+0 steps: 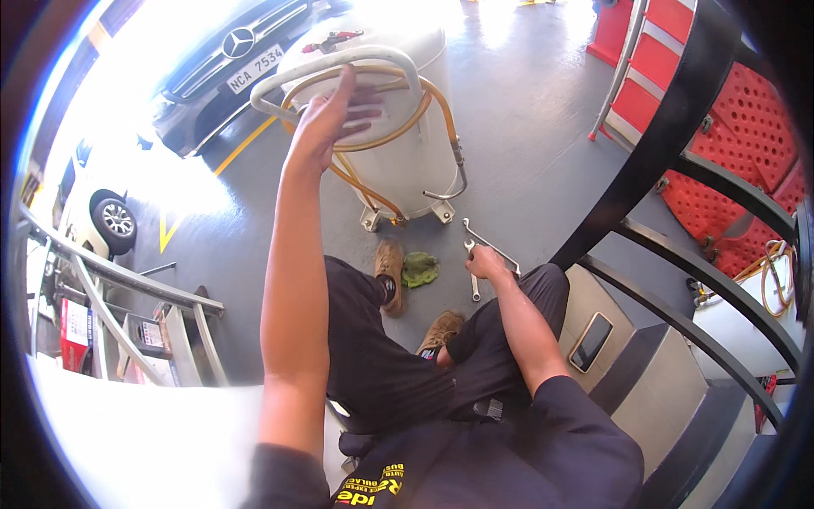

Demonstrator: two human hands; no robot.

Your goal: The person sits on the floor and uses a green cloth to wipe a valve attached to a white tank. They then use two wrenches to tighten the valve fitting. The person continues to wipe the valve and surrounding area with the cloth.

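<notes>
My left hand [335, 119] is raised with its fingers stretched apart, partly blurred, and appears to hold nothing. Behind it stands a white wheeled tank [407, 170] with a grey tube handle [339, 61] and a looped yellow-brown hose [441, 106]. Low beside my right knee, my right hand [485, 263] is closed on a short combination wrench [474, 284], whose two ends show past the fingers. A longer wrench [483, 233] runs slantwise past the same hand; whether the fingers hold it too, I cannot tell. By my shoe lies a crumpled green cloth [420, 270].
A phone [591, 342] rests on the steps [653, 394] at my right, beside a black curved railing [661, 136]. Red perforated panels [729, 153] stand beyond it. A metal frame [127, 267] with boxes is at the left; a dark car [220, 76] is parked ahead.
</notes>
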